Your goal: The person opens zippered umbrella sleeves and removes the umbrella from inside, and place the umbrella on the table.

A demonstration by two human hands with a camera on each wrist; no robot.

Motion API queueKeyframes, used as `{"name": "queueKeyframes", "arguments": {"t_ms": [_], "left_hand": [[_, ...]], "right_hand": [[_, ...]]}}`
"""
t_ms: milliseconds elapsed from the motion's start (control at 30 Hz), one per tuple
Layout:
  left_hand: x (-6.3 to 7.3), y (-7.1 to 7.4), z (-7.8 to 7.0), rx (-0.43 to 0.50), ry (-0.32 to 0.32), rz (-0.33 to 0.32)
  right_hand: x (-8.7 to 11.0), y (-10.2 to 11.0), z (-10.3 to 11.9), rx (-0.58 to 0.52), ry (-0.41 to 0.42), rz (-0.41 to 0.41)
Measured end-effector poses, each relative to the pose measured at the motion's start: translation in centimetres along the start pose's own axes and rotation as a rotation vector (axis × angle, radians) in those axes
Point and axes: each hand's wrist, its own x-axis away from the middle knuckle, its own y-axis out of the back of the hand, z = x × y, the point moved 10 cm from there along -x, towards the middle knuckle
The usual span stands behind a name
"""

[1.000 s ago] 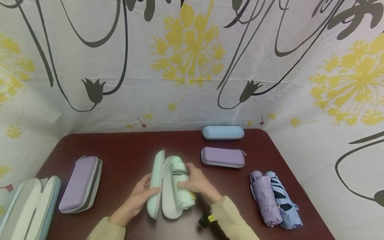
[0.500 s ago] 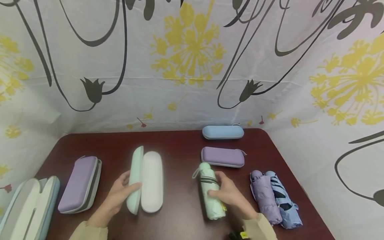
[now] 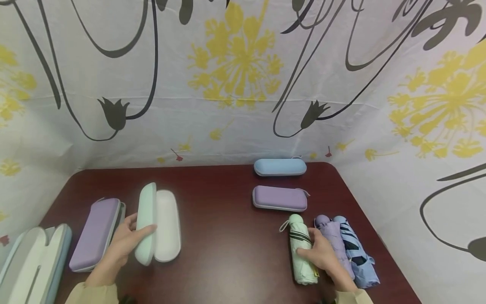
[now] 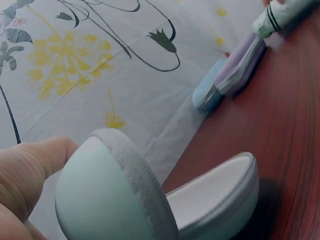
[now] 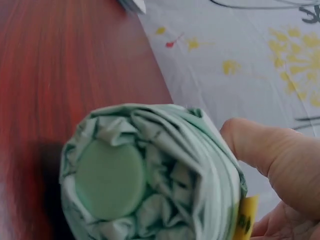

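Observation:
My left hand (image 3: pixel 123 238) grips the lid of an open mint green umbrella case (image 3: pixel 146 223), thumb on the inner side and fingers behind. The white-lined half of that case lies beside the lid, and nothing is in it. In the left wrist view the case's rounded lid end (image 4: pixel 107 185) stands up beside the hollow half. My right hand (image 3: pixel 320 250) holds a folded mint green umbrella (image 3: pixel 301 249) with dark stripes, its knob pointing to the back. In the right wrist view the umbrella's bunched end (image 5: pixel 150 175) faces the camera, with a yellow tag at its side.
A folded purple umbrella (image 3: pixel 332 236) and a blue striped umbrella (image 3: pixel 355 253) lie right of my right hand. Purple case (image 3: pixel 279 198) and blue case (image 3: pixel 280 167) lie at the back. On the left are another purple case (image 3: pixel 95 234) and an open blue-edged case (image 3: pixel 36 264).
The mint umbrella has come out of the mint case and moved right in my right hand, beside the other umbrellas. My left hand has shifted the open case to the left.

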Motion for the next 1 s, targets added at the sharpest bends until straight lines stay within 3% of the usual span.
{"name": "queueKeyframes", "arguments": {"t_ms": [200, 400, 600, 833, 1000], "left_hand": [[-0.4, 1.2, 0.2, -0.122, -0.023, -0.069], [-1.1, 2.2, -0.3, -0.302, -0.091, -0.174], [-1.6, 2.6, -0.8, -0.465, -0.149, -0.236], [-1.5, 2.8, -1.0, -0.533, -0.171, -0.269], [-1.4, 2.9, -0.8, -0.529, -0.183, -0.265]], "right_hand": [[0.0, 0.8, -1.5, 0.052, -0.03, -0.025], [-0.2, 1.2, -2.1, 0.068, -0.022, -0.012], [-0.5, 2.1, -2.7, 0.108, -0.011, -0.021], [-0.6, 2.5, -2.9, 0.139, 0.01, -0.008], [-0.7, 2.5, -2.4, 0.171, 0.022, 0.006]]}}
